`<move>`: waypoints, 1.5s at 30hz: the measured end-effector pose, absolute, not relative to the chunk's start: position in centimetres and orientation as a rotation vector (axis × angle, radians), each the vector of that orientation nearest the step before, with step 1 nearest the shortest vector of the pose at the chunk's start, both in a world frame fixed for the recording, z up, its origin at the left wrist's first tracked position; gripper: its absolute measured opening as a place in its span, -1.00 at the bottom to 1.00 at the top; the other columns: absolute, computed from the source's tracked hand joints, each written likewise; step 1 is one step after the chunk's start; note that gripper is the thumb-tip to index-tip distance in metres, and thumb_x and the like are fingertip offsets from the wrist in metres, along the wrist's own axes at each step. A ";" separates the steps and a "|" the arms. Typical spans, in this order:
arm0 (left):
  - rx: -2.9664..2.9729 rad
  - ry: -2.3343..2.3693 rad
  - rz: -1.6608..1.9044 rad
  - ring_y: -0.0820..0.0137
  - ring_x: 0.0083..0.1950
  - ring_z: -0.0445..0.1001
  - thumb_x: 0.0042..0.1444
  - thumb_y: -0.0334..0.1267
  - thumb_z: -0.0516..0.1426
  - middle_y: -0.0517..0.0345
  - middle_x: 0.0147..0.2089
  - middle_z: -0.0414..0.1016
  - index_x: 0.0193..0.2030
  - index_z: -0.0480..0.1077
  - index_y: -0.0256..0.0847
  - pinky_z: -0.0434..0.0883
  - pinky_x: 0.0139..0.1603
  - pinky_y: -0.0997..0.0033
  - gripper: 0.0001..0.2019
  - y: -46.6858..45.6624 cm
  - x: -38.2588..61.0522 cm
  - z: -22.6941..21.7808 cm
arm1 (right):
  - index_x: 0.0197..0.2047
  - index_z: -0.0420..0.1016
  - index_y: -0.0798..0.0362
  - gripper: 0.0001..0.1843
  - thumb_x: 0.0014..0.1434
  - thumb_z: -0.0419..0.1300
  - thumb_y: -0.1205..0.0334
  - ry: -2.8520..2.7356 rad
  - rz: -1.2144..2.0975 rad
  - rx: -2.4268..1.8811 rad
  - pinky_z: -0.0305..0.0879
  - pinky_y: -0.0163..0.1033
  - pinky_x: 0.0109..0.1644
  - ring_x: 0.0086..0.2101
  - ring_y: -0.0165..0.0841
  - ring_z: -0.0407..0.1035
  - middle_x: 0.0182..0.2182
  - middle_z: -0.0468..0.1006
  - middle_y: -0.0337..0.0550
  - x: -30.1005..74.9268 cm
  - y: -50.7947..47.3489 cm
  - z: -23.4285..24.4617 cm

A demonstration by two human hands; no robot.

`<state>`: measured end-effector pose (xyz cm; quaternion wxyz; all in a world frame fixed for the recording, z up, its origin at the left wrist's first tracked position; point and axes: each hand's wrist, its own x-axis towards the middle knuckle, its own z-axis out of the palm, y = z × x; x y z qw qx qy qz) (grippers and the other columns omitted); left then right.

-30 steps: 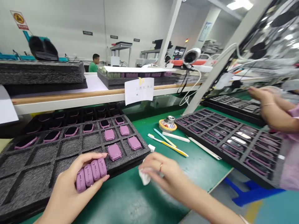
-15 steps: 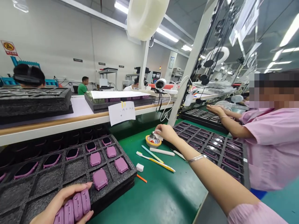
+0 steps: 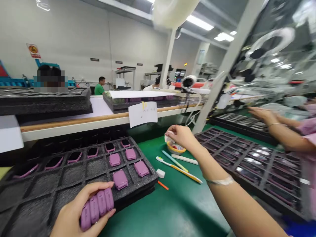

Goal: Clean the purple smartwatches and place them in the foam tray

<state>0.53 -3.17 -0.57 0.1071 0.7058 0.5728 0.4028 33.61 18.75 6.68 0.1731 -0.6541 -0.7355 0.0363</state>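
Observation:
My left hand [image 3: 71,207] is wrapped round a row of several purple watch cases [image 3: 97,208], pressed side by side, at the lower left. Behind it lies a black foam tray [image 3: 95,168] with square pockets. Some pockets hold purple watches with dark screens up, and several hold purple cases [image 3: 120,179] with their backs up. My right hand [image 3: 184,136] pinches a small white wipe [image 3: 169,137] between thumb and fingers. Just below that hand sits a round yellow-rimmed container [image 3: 181,150], partly covered by it.
On the green table [image 3: 148,210] lie a toothbrush [image 3: 179,169], a light blue stick [image 3: 172,160], a white block [image 3: 160,173] and an orange stick [image 3: 163,185]. Another filled tray [image 3: 249,158] is at right. A co-worker's hands [image 3: 264,115] are beyond it. A shelf [image 3: 108,120] overhangs the back.
The view has swung left, shifting everything rightward. My right hand has moved off the container a little to the left, and the white wipe shows more. My left hand keeps its watch cases.

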 end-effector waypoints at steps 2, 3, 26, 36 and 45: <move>2.037 1.668 1.187 0.35 0.06 0.65 0.15 -0.15 0.30 0.35 0.08 0.65 0.07 0.42 0.15 0.57 0.00 0.55 -0.65 -3.5 0.9 0.2 | -0.14 0.57 0.07 -0.82 0.38 0.20 0.16 -2.170 0.234 -1.626 0.46 -0.23 -0.10 -0.24 -0.33 0.54 -0.27 0.64 -0.19 30.5 15.6 7.1; 2.030 1.640 1.178 0.37 0.06 0.65 0.15 -0.21 0.30 0.35 0.08 0.65 0.06 0.41 0.14 0.56 0.02 0.53 -0.65 -3.6 1.1 0.5 | -0.16 0.57 0.03 -0.82 0.37 0.21 0.12 -2.217 0.311 -1.503 0.44 -0.29 -0.17 -0.28 -0.36 0.54 -0.29 0.65 -0.24 29.1 13.9 7.3; 1.933 1.412 1.153 0.45 0.01 0.64 0.12 -0.32 0.35 0.36 0.04 0.63 0.17 0.22 0.10 0.52 0.02 0.54 -0.44 -3.5 1.6 1.1 | -0.15 0.52 0.13 -0.76 0.42 0.03 0.46 -2.435 0.076 -0.177 0.40 -0.26 -0.22 -0.27 -0.31 0.47 -0.29 0.59 -0.09 21.3 5.6 4.7; 1.940 1.343 1.143 0.45 0.09 0.62 0.15 -0.33 0.33 0.24 0.11 0.63 0.18 0.20 0.04 0.49 0.13 0.52 -0.46 -3.7 1.6 1.3 | -0.16 0.48 0.06 -0.84 0.43 0.08 0.34 -2.482 0.133 -0.401 0.36 -0.28 -0.25 -0.32 -0.35 0.45 -0.29 0.54 -0.16 23.3 7.9 5.2; 1.998 1.424 1.139 0.42 0.03 0.64 0.14 -0.33 0.34 0.26 0.06 0.63 0.19 0.18 0.05 0.51 0.06 0.50 -0.43 -3.8 1.6 1.0 | -0.23 0.50 0.04 -0.75 0.40 0.04 0.43 -2.487 0.268 -0.268 0.40 -0.31 -0.28 -0.34 -0.36 0.49 -0.32 0.58 -0.14 22.2 5.8 5.4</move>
